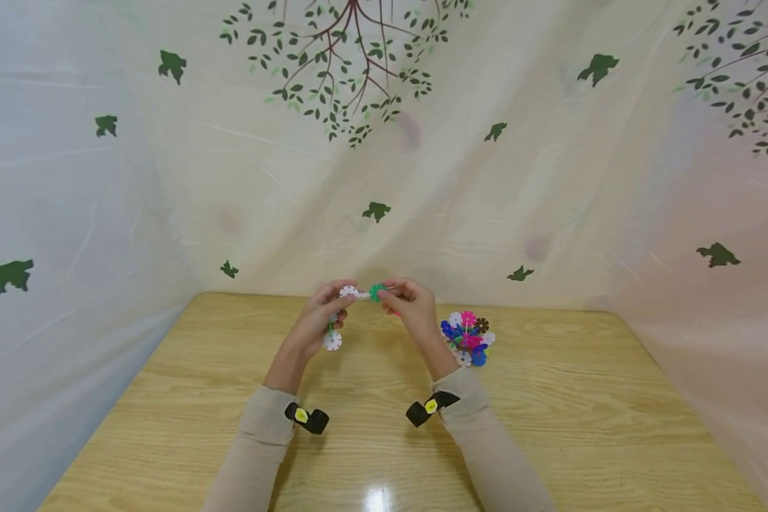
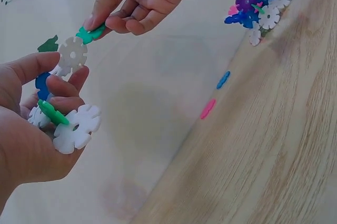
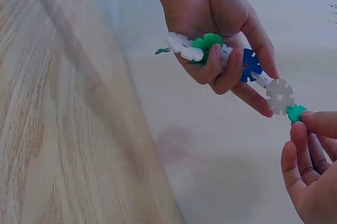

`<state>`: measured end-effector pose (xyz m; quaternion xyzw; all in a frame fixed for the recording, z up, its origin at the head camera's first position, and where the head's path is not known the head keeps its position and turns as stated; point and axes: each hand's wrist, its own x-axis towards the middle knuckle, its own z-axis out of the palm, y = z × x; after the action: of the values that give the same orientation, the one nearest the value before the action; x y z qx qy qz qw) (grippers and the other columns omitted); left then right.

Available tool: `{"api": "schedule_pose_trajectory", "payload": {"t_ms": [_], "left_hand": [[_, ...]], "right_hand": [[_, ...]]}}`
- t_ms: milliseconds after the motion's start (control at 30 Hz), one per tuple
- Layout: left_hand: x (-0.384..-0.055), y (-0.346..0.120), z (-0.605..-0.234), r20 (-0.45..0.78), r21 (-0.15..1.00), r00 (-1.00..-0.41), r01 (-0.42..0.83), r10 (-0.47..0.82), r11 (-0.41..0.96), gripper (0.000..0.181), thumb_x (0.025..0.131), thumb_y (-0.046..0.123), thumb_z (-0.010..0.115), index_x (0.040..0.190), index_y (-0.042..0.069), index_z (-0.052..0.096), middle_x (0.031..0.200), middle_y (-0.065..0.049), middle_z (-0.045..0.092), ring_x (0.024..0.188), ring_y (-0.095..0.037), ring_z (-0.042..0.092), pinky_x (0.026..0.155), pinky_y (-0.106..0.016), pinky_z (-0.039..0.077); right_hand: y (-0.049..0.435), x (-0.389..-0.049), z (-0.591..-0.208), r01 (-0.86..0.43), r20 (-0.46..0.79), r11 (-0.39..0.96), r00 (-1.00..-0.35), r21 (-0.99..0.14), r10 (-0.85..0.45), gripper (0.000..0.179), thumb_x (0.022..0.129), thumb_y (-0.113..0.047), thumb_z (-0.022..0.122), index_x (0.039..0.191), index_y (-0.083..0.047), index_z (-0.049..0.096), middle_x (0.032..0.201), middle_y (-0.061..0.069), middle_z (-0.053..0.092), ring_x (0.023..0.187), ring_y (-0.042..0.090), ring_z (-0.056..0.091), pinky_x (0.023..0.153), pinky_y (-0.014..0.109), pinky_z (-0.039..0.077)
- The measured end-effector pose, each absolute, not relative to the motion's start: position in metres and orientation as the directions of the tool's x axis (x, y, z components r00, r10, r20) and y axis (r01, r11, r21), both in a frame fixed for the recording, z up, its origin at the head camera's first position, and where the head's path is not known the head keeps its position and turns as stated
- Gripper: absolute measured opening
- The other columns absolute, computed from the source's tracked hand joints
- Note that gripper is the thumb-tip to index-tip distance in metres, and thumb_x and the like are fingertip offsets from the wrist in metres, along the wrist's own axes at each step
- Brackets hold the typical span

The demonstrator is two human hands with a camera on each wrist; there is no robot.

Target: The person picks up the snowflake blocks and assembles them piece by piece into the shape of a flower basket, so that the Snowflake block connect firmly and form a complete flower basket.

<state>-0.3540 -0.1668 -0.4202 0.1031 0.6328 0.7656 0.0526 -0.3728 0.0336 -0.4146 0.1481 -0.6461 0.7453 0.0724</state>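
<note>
My left hand (image 1: 316, 320) holds a chain of notched plastic snowflake discs. Along it, in the right wrist view, come a white disc (image 3: 184, 46), a green one (image 3: 207, 47), a blue one (image 3: 251, 66) and a flat white one (image 3: 280, 97) at the far end. Thumb and finger of my right hand (image 1: 416, 306) pinch a teal-green snowflake disc (image 2: 90, 33) whose edge meets that end white disc. Both hands are raised over the back of the table. A white disc (image 1: 333, 341) hangs below the left palm.
A heap of mixed snowflake discs (image 1: 468, 340) stands on the wooden table (image 1: 563, 398), right of my right wrist. Loose on the tabletop lie a pink disc (image 2: 208, 109) and a blue disc (image 2: 223, 80). Behind the table hangs a leaf-printed cloth (image 1: 281, 213).
</note>
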Motion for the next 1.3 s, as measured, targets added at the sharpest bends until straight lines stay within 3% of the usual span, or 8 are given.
{"api": "schedule_pose_trajectory", "payload": {"t_ms": [233, 400, 533, 900, 1133, 1300], "left_hand": [[-0.352, -0.162, -0.418, 0.075, 0.975, -0.976, 0.030, 0.203, -0.219, 0.020, 0.105, 0.019, 0.057, 0.124, 0.022, 0.062, 0.096, 0.008, 0.055, 0.064, -0.005, 0.040, 0.056, -0.019, 0.034], [-0.351, -0.158, -0.418, 0.069, 0.976, -0.984, 0.032, 0.166, -0.217, 0.030, 0.104, 0.023, 0.060, 0.132, 0.011, 0.058, 0.094, 0.011, 0.062, 0.063, -0.005, 0.040, 0.055, -0.018, 0.032], [-0.350, -0.154, -0.418, 0.069, 0.973, -0.990, 0.040, 0.124, -0.225, 0.032, 0.103, 0.022, 0.062, 0.131, 0.006, 0.059, 0.085, 0.011, 0.059, 0.062, -0.005, 0.039, 0.054, -0.019, 0.030], [-0.349, -0.145, -0.417, 0.055, 0.965, -0.996, 0.035, 0.070, -0.258, 0.021, 0.100, 0.021, 0.067, 0.118, 0.010, 0.067, 0.078, 0.010, 0.053, 0.064, -0.005, 0.040, 0.054, -0.018, 0.031], [-0.350, -0.147, -0.414, 0.033, 0.983, -0.985, 0.001, 0.170, -0.183, 0.042, 0.102, 0.023, 0.065, 0.139, 0.006, 0.059, 0.088, 0.009, 0.054, 0.071, -0.006, 0.045, 0.054, -0.018, 0.035], [-0.351, -0.148, -0.414, 0.043, 0.989, -0.956, 0.000, 0.289, -0.147, 0.042, 0.105, 0.023, 0.058, 0.143, 0.006, 0.057, 0.105, 0.003, 0.053, 0.068, -0.005, 0.044, 0.052, -0.017, 0.034]], "right_hand": [[0.033, -0.372, -0.417, -0.307, 0.325, -0.171, -0.942, -0.936, -0.083, 0.021, 0.091, 0.003, 0.072, 0.110, 0.012, 0.068, 0.075, -0.005, 0.071, 0.062, 0.006, 0.064, 0.060, 0.020, 0.054], [0.030, -0.372, -0.419, -0.310, 0.331, -0.204, -0.940, -0.929, -0.081, 0.021, 0.091, 0.003, 0.072, 0.109, 0.012, 0.067, 0.076, -0.002, 0.072, 0.062, 0.007, 0.065, 0.060, 0.020, 0.055], [0.027, -0.371, -0.420, -0.323, 0.348, -0.238, -0.935, -0.916, -0.068, 0.020, 0.091, 0.005, 0.071, 0.109, 0.013, 0.066, 0.076, -0.001, 0.073, 0.061, 0.008, 0.066, 0.061, 0.021, 0.056], [0.019, -0.370, -0.423, -0.403, 0.419, -0.304, -0.908, -0.863, 0.015, 0.019, 0.089, 0.016, 0.067, 0.105, 0.022, 0.060, 0.075, 0.001, 0.072, 0.058, 0.008, 0.065, 0.058, 0.019, 0.056], [0.033, -0.375, -0.419, -0.336, 0.367, -0.244, -0.926, -0.910, -0.092, 0.022, 0.092, 0.007, 0.069, 0.109, 0.020, 0.061, 0.073, -0.008, 0.071, 0.063, 0.007, 0.066, 0.061, 0.019, 0.057], [0.038, -0.374, -0.415, -0.296, 0.326, -0.202, -0.935, -0.934, -0.138, 0.026, 0.093, 0.003, 0.070, 0.113, 0.017, 0.063, 0.079, -0.008, 0.070, 0.068, 0.007, 0.065, 0.065, 0.019, 0.057]]}}
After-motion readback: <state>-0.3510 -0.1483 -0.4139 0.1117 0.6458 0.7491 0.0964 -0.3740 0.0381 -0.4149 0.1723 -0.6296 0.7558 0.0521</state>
